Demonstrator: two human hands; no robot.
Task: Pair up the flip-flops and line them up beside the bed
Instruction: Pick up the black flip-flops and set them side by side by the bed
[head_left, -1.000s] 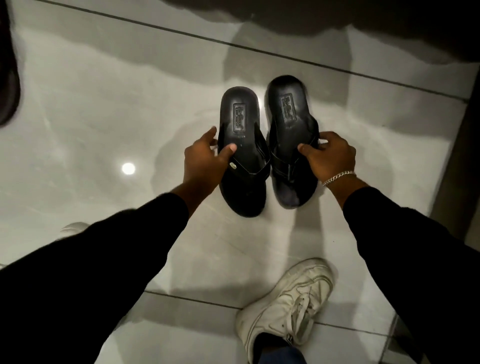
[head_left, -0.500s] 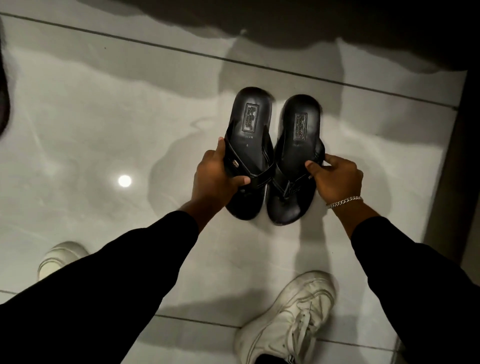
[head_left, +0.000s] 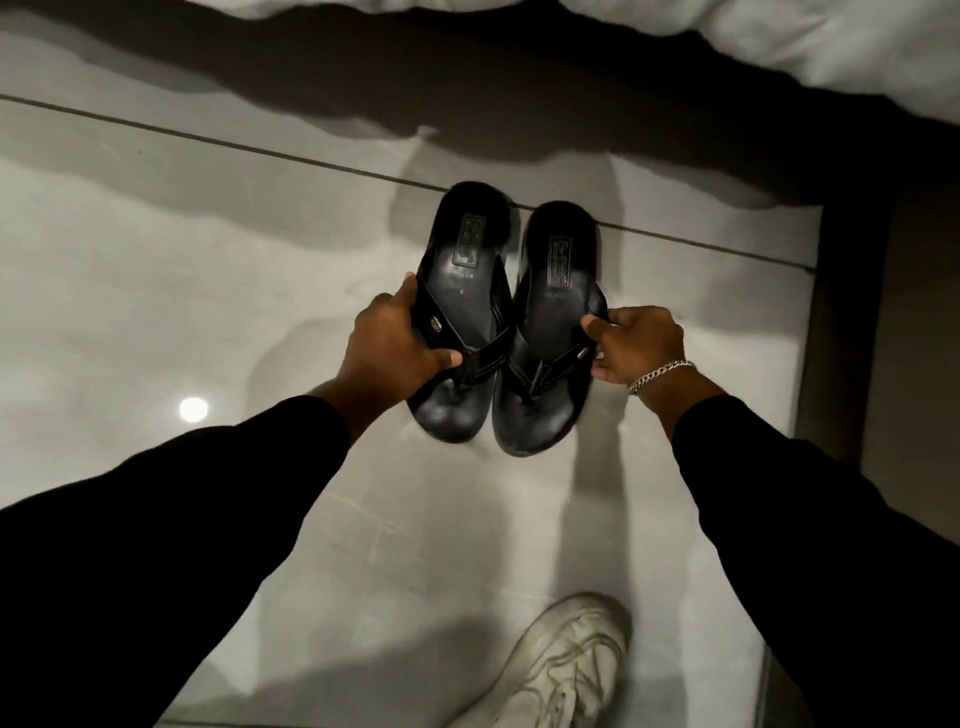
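Left hand: closed around the outer edge and strap of the left flip-flop, thumb across the strap near the toe post, fingers wrapped under the sole. Grip taken at the strap, probably because this gives control of both tilt and heading.

Right hand: closed on the outer edge of the right flip-flop, thumb and fingertips pinching the sole rim beside the strap anchor. Lighter hold than the left; adequate for steering only. Metal bracelet at the wrist.

Position of the pair: side by side, inner edges touching or nearly so, heels pointing toward the bed, toes toward the wearer. Held over the pale tiled floor, heels close above a grout line. Contact with the floor: cannot tell; apparently raised, judging by the shadows cast on the tile below.

Reason for the arrangement: one sandal per hand permits matching of left and right before set-down, and keeps both soles parallel.

Bed edge visible as white bedding along the top of the view, dark gap beneath. White sneaker near the bottom edge, well apart from the pair.

Stage, as judged: pairing done; placement beside the bed not yet confirmed.
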